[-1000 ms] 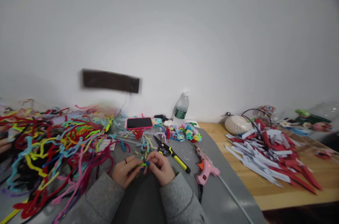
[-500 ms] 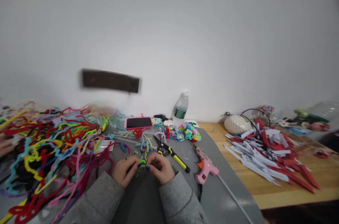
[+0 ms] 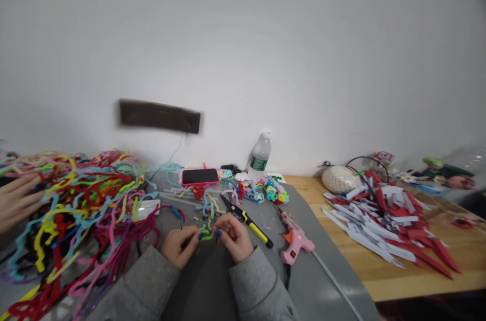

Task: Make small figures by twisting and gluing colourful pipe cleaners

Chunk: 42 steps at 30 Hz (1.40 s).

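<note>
Green chenille snippets [image 3: 206, 236] lie between curled left hand [image 3: 176, 246] and right hand [image 3: 236, 240], nearer the left; whether either grips anything, I can't tell.

No legible text, even on the bottle label [image 3: 258, 163]

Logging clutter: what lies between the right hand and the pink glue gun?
Head view: yellow-handled pliers lie between the right hand and the glue gun.

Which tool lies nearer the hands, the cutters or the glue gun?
The yellow-and-black cutters, beside the right hand; the pink glue gun lies farther to the right.
</note>
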Available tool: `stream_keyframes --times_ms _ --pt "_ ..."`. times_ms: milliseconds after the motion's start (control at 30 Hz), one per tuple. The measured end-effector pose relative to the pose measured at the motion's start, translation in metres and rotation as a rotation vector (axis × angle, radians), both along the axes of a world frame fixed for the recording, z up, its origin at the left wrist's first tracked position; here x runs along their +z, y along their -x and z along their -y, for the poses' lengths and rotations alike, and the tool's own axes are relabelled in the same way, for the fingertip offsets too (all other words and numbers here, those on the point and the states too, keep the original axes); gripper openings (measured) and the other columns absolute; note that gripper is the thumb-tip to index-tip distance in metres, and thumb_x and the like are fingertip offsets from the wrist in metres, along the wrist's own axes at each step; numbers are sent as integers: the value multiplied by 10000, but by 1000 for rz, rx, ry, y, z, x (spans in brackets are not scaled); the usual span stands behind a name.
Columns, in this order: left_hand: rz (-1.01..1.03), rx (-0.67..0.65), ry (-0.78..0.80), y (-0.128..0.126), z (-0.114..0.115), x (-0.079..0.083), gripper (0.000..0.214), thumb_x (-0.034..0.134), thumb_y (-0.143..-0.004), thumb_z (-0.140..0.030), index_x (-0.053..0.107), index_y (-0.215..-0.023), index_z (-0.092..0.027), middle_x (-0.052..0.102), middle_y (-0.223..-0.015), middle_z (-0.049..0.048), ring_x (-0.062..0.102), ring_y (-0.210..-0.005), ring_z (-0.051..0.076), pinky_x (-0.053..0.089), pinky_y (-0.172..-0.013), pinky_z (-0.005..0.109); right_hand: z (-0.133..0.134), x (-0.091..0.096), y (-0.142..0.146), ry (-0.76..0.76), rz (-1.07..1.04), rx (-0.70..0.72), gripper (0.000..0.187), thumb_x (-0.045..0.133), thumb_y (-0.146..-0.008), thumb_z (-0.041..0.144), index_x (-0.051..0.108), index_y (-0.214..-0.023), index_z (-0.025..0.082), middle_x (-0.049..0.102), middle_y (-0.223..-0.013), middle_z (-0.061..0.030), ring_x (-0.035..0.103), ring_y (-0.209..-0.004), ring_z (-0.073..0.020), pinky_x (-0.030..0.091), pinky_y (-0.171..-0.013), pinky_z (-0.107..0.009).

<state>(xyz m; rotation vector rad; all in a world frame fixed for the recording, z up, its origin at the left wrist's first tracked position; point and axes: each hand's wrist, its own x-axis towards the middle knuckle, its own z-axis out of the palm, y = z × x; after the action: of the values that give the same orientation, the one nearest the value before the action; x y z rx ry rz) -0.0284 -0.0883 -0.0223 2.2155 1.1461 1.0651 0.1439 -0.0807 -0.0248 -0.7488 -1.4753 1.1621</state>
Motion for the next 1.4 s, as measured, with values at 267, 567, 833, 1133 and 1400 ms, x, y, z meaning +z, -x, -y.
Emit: stream_keyframes --times_ms 267,567,833,1133,1400 --pt "31 -51 -5 2 1 -1 287 371 -831 -276 578 -669 -161 571 -534 -8 527 -475 106 358 -472 188 -1 0 -1 -114 175 2 145 589 -720 314 616 -757 176 557 -662 -30 494 -552 -131 405 -495 -250" --pt "6 -132 3 -1 0 -4 316 354 -836 -293 599 -681 -167 576 -525 -8 533 -474 113 358 -462 190 0 -1 -1 -203 185 -109 147 612 -704 321 622 -677 177 552 -606 -28 491 -551 -148 404 -502 -269" --pt "-43 -100 -8 0 1 -3 326 349 -834 -286 598 -663 -161 574 -524 -1 531 -478 118 358 -464 193 1 -1 -2 -177 176 -49 193 564 -742 356 601 -679 176 535 -640 -30 496 -584 -157 397 -539 -271" --pt "-22 -109 -25 -1 2 3 291 368 -826 -249 581 -650 -156 571 -529 2 543 -493 119 364 -475 192 2 1 -3 -110 161 -1 262 550 -743 428 572 -676 176 499 -626 -9 466 -554 -136 375 -512 -248" --pt "132 51 -7 4 1 -3 254 367 -836 -222 615 -837 -165 658 -717 45 610 -656 152 437 -598 219 2 -2 0 -5 33 53 293 581 -730 412 561 -915 186 562 -654 -15 495 -529 -128 385 -476 -229"
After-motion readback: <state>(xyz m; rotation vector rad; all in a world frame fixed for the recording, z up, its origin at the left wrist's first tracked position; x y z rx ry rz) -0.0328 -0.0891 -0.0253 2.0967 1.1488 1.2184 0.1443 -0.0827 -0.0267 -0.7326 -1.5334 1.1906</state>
